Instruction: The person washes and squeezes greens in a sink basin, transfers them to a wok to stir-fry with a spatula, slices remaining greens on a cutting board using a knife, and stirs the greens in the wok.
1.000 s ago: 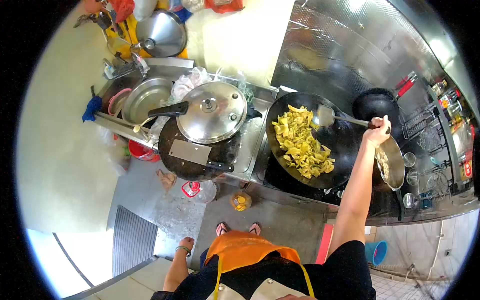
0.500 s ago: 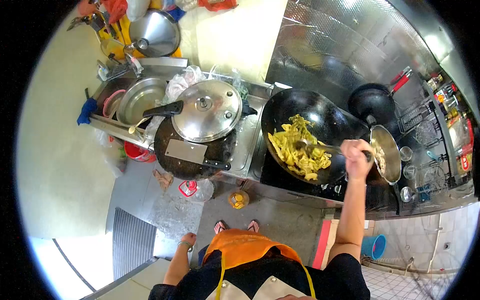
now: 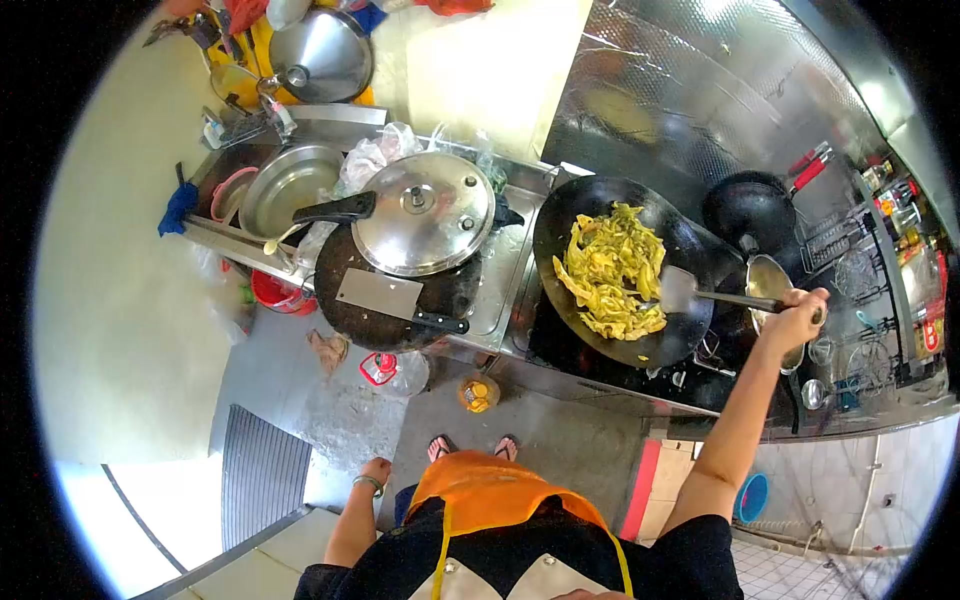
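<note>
My right hand (image 3: 797, 318) is wrapped around the handle end of a metal spatula (image 3: 735, 299). The spatula's broad blade lies inside a large black wok (image 3: 640, 196), at the right edge of a heap of yellow-green cooked vegetables (image 3: 610, 265). Down by my side hangs my left hand (image 3: 376, 471), a band at its wrist. Its fingers look curled closed, with nothing seen in them. Behind my right hand is a steel pan (image 3: 768, 275), partly covered by that hand and forearm.
Left of the wok, a lidded pressure cooker (image 3: 425, 215) and a cleaver (image 3: 380, 293) rest on a round dark board (image 3: 340, 255). A steel basin (image 3: 290, 190) sits in the sink. A black frying pan (image 3: 750, 208) stands at the back right. Jars (image 3: 478, 393) and a plastic jug (image 3: 402, 373) are on the floor.
My right hand has moved right with the spatula, drawing its blade from inside the vegetables to their right edge. The heap is now spread differently. My left hand hangs as before.
</note>
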A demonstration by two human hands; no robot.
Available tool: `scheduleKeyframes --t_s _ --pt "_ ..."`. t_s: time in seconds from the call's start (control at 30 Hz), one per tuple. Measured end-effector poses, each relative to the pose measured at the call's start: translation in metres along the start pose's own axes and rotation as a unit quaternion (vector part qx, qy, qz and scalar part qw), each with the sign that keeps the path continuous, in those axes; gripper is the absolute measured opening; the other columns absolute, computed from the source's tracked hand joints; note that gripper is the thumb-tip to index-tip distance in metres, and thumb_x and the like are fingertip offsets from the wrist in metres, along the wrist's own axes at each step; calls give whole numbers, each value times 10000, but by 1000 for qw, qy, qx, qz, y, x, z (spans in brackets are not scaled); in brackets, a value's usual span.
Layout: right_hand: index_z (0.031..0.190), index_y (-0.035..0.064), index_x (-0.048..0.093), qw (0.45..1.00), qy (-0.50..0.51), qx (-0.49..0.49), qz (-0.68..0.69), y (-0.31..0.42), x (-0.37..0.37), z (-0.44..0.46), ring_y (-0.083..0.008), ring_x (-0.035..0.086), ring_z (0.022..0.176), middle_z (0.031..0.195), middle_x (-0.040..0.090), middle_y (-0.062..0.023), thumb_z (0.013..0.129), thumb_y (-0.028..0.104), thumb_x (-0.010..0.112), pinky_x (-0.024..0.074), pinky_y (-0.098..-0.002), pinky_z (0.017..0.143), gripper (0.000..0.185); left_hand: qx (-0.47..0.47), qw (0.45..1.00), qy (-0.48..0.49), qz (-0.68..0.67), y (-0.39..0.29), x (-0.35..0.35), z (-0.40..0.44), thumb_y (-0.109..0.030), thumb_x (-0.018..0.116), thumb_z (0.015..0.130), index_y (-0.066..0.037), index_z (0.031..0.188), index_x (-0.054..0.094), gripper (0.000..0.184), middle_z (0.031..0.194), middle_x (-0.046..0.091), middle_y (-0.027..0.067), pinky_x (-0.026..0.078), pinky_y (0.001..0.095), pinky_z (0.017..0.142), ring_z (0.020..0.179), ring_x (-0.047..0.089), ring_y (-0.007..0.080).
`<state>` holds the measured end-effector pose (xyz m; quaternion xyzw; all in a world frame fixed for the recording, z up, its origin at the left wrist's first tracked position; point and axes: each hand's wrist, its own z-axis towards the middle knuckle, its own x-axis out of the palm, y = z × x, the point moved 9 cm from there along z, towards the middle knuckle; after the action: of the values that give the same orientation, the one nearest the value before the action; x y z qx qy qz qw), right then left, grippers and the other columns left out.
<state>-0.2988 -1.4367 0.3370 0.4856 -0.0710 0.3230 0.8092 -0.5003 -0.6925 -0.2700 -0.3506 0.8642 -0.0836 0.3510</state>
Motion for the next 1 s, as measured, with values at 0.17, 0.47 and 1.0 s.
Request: scheduleKeyframes --t_s 0.17,0.47,1.0 --pt "745 50 500 982 -167 77 -48 -70 -44 41 -129 458 526 613 495 -25 924 365 568 400 -274 508 369 19 994 53 97 59 39 8 -314 520 848 -109 1036 682 322 1067 654 166 473 406 899 1017 607 331" --pt "570 158 255 936 178 179 247 -74 69 13 -128 252 465 520 235 20 880 229 497 265 -288 495 400 -36 999 20 1 38 18 -10 -306 530 830 -110 1025 685 317 976 679 156 497 393 837 929 641 295" --pt "596 140 323 818 523 104 215 55 105 -114 -114 307 481 528 342 24 824 184 540 256 -306 521 318 3 998 50 30 12 18 11 -329 520 858 -99 1040 674 332 1033 661 164 494 400 879 999 614 331"
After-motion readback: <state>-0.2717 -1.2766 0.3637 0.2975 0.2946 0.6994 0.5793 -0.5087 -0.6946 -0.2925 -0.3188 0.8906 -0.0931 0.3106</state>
